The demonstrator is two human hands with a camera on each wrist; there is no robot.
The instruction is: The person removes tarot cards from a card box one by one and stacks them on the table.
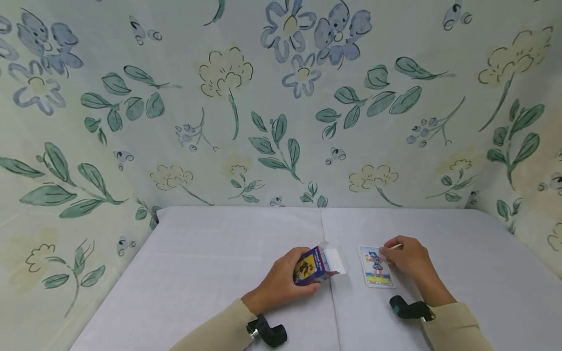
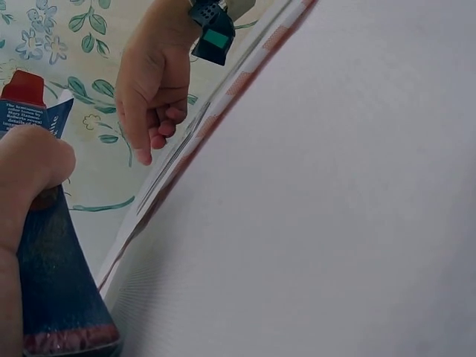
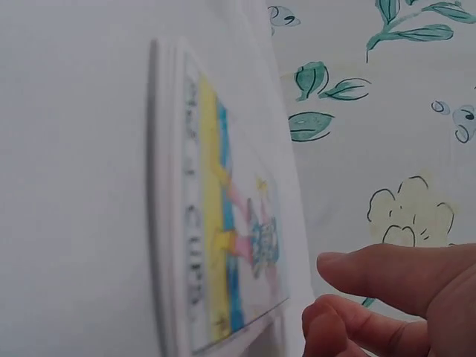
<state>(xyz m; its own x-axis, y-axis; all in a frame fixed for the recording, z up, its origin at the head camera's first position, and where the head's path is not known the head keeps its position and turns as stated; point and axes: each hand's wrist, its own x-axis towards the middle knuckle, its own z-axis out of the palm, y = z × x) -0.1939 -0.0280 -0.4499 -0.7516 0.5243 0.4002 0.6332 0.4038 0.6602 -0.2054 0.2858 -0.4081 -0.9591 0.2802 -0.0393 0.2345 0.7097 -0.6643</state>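
Observation:
My left hand [image 1: 283, 280] grips a dark blue card box [image 1: 309, 267] with a yellow picture on its front. The box's end flap [image 1: 334, 262] stands open toward the right, showing white inside. In the left wrist view the thumb [image 2: 33, 160] lies across the blue box [image 2: 63, 268]. Right of the box, a stack of picture cards [image 1: 376, 268] lies face up on the table, its layered edge showing in the right wrist view. My right hand [image 1: 410, 258] is at the stack's upper right corner, fingers loosely bent, with nothing visible between thumb and fingertips in the right wrist view.
A white cloth [image 1: 210, 253] covers the table, with a crease running front to back near the middle. Floral fabric [image 1: 263, 161] hangs behind the table and along both sides. Each wrist carries a black camera mount [image 1: 270, 332].

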